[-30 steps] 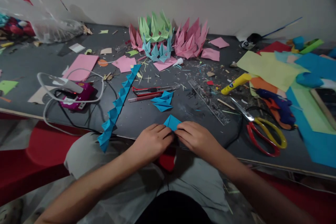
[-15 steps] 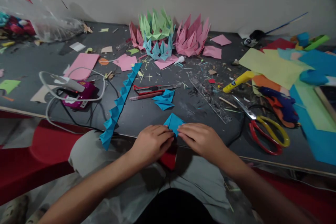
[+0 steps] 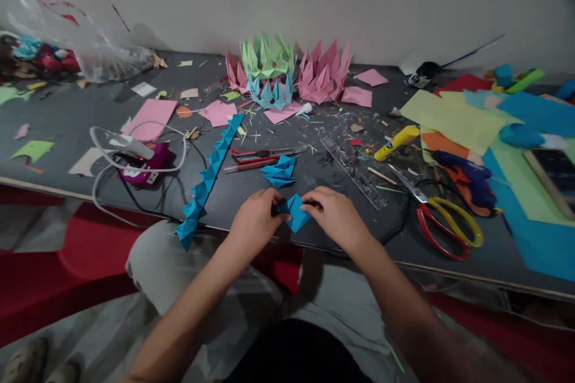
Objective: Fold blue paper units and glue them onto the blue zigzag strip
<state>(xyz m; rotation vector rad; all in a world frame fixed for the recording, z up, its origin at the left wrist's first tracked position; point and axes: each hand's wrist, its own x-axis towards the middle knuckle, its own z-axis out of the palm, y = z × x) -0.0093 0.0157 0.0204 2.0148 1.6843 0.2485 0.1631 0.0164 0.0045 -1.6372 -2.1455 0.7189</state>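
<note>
A small folded blue paper [image 3: 297, 215] lies at the table's front edge between my hands. My left hand [image 3: 259, 215] pinches its left side, and my right hand [image 3: 330, 209] pinches its upper right side. Just beyond are folded blue pieces [image 3: 279, 172], beside a red box cutter [image 3: 265, 154]. To the left, a long zigzag strip of blue folded paper [image 3: 209, 176] runs slantwise, its near end at the table edge. Green, pink and light blue pointed paper shapes [image 3: 268, 57] stand at the back.
Scissors [image 3: 442, 215], a glue gun [image 3: 467, 176], a yellow tube [image 3: 396, 142] and a clear ruler [image 3: 354, 173] lie to the right. Coloured sheets [image 3: 462, 119] and a phone [image 3: 554, 176] are farther right. At left sits a purple device [image 3: 146, 166] with looped cables.
Both hands have shifted slightly away from me, and their fingers now grip higher on the blue paper, showing more of it. The camera view has tilted and shifted a little.
</note>
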